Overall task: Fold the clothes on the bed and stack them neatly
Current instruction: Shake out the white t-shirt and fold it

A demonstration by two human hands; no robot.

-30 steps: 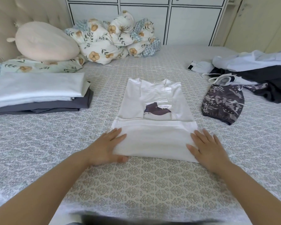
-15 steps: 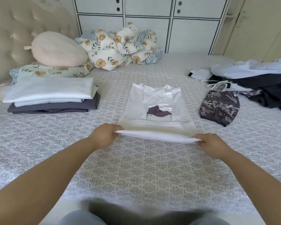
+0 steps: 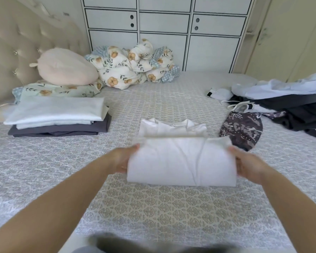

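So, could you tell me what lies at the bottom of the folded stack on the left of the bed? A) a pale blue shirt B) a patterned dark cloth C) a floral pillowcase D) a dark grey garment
D: in the folded stack, white pieces lie on top and a dark grey garment sits beneath them, against the bed.

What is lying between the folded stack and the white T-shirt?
In the head view, only bare patterned bedspread separates the folded stack from the white T-shirt.

Home bedroom: bed (image 3: pixel 153 207), tufted headboard (image 3: pixel 16 57), wardrobe (image 3: pixel 164 31)
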